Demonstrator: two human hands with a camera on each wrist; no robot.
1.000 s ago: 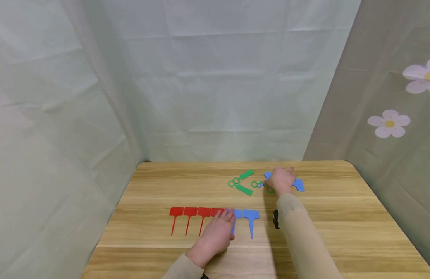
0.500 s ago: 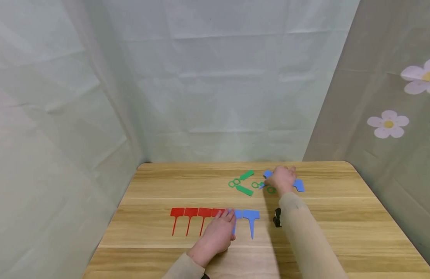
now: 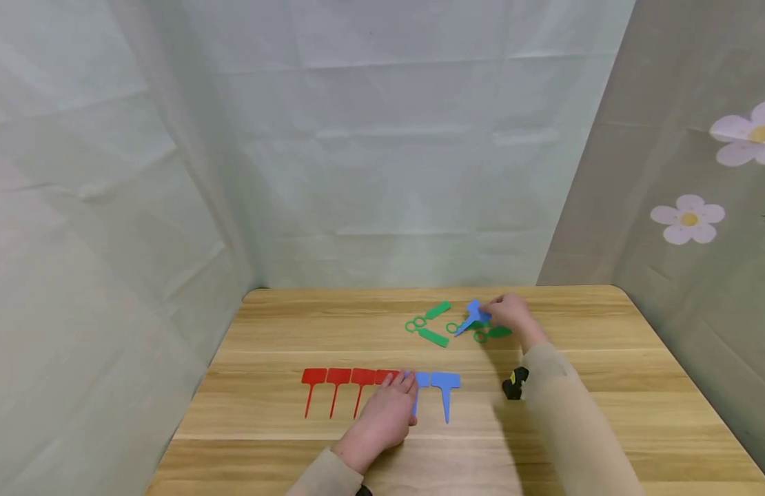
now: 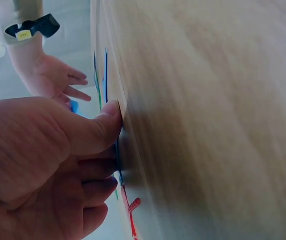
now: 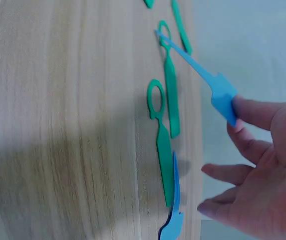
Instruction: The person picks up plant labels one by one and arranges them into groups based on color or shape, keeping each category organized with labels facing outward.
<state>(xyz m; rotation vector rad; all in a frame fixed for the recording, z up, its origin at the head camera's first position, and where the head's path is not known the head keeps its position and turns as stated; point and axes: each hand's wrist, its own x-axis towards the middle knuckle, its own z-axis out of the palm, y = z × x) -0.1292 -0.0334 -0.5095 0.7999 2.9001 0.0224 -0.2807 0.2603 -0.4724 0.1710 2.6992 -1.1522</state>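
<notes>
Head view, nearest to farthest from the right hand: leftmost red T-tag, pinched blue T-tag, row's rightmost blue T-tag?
1. Pinched blue T-tag: in the right hand.
2. Rightmost blue T-tag: row's right end.
3. Leftmost red T-tag: row's left end.

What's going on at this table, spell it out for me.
A person is handling flat, plastic-looking tags on a light wooden table. Their right hand pinches a blue T-shaped tag by its head, above slim green ring-ended tags. Their left hand rests at a row of red T-shaped tags and matching blue ones, partly covering it. The held tag is not in that row; another blue tag lies beside the green ones.
</notes>
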